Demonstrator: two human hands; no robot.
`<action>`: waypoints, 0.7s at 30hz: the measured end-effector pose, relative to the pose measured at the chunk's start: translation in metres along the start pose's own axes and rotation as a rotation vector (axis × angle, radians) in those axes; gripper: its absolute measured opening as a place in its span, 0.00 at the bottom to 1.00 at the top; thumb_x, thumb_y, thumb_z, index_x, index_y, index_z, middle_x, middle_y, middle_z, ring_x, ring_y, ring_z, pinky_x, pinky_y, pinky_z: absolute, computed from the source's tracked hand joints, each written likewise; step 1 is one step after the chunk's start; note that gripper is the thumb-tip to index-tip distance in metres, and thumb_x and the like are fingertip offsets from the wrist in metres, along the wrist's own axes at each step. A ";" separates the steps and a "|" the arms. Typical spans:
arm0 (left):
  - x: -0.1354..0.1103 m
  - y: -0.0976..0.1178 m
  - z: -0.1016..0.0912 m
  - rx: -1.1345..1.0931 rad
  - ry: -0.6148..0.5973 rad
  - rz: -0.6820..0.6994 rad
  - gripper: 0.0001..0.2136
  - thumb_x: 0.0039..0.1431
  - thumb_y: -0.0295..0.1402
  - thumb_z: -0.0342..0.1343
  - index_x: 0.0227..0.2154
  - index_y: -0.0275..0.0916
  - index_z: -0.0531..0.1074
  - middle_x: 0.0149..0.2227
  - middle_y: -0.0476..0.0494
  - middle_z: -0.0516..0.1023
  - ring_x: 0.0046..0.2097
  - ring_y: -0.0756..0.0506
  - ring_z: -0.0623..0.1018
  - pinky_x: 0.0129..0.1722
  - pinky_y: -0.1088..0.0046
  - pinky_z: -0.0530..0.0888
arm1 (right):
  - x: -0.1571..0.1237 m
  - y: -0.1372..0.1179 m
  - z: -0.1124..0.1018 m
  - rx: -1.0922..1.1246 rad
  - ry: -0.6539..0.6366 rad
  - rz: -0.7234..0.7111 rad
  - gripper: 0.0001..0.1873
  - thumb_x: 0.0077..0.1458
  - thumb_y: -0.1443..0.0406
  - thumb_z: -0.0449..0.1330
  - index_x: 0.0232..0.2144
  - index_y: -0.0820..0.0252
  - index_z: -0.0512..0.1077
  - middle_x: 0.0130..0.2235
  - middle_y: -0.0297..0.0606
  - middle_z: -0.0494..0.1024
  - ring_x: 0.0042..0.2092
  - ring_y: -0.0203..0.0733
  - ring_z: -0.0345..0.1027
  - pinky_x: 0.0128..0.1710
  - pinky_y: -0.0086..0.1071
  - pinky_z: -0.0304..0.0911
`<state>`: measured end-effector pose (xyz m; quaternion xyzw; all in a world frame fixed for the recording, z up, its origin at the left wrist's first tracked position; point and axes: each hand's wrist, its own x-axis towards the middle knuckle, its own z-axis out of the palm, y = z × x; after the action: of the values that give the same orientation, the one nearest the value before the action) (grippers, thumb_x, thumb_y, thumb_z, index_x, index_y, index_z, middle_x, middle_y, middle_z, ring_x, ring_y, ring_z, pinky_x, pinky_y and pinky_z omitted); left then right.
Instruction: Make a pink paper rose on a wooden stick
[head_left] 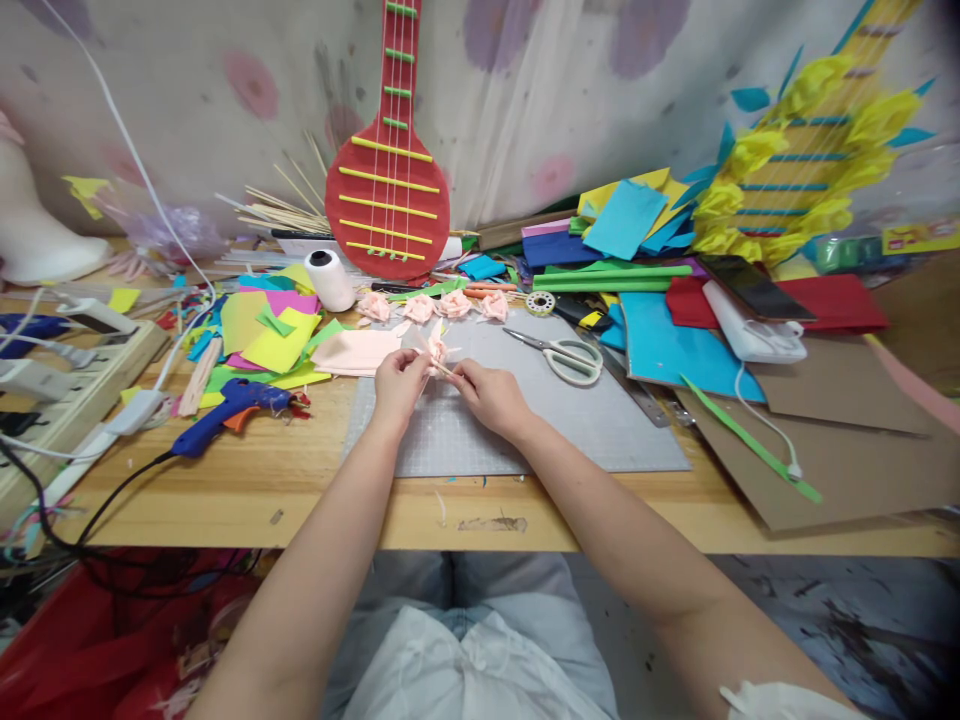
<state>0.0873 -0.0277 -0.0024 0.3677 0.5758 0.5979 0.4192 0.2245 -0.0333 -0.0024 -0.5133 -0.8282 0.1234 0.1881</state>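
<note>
Over the grey cutting mat (pixel 525 430), both my hands are closed around a pale pink paper flower (pixel 436 346) with a thin wooden stick (pixel 445 371) at its base. My left hand (pixel 401 388) pinches the flower low down, its fingertips partly hidden by the paper. The stick is gripped between thumb and fingers of my right hand (pixel 491 398). Behind them a row of several finished-looking pink paper flowers (pixel 420 308) lies along the mat's far edge. Pale pink paper strips (pixel 352 352) lie just left of my left hand. Right of my right hand rest scissors (pixel 574 360).
A blue glue gun (pixel 232 408) lies at left near a power strip (pixel 90 400). A white thread spool (pixel 330 280) stands by coloured paper scraps (pixel 281 340). Behind are a red paper instrument (pixel 388 205) and one with yellow flowers (pixel 787 165). Cardboard (pixel 840 450) lies at right.
</note>
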 end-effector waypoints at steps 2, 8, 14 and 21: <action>0.002 -0.002 -0.002 0.025 -0.020 0.008 0.06 0.40 0.32 0.56 0.18 0.36 0.66 0.18 0.53 0.67 0.23 0.54 0.66 0.25 0.79 0.62 | 0.000 0.000 0.000 -0.014 -0.004 -0.005 0.17 0.59 0.56 0.42 0.37 0.57 0.67 0.31 0.35 0.76 0.32 0.37 0.69 0.29 0.27 0.49; 0.011 -0.016 -0.008 0.387 0.032 0.156 0.07 0.40 0.33 0.54 0.15 0.37 0.64 0.17 0.53 0.64 0.23 0.53 0.63 0.24 0.78 0.60 | -0.001 -0.004 0.003 -0.100 -0.039 -0.018 0.17 0.58 0.55 0.43 0.38 0.56 0.67 0.31 0.36 0.77 0.33 0.38 0.69 0.28 0.27 0.48; 0.012 -0.017 -0.009 0.383 0.038 0.142 0.07 0.39 0.33 0.54 0.14 0.37 0.62 0.16 0.54 0.62 0.21 0.53 0.62 0.23 0.77 0.58 | -0.002 -0.009 0.005 -0.106 -0.051 -0.008 0.17 0.57 0.55 0.45 0.39 0.55 0.68 0.33 0.35 0.77 0.33 0.38 0.69 0.29 0.27 0.49; 0.014 -0.015 -0.010 0.147 -0.010 0.114 0.05 0.43 0.32 0.52 0.20 0.37 0.64 0.21 0.52 0.66 0.26 0.53 0.67 0.29 0.77 0.65 | 0.000 0.000 0.007 -0.004 0.060 0.062 0.18 0.59 0.55 0.42 0.37 0.54 0.69 0.32 0.34 0.77 0.33 0.36 0.69 0.30 0.27 0.50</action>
<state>0.0738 -0.0183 -0.0184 0.4329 0.5940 0.5751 0.3591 0.2215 -0.0331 -0.0082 -0.5427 -0.8061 0.1120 0.2077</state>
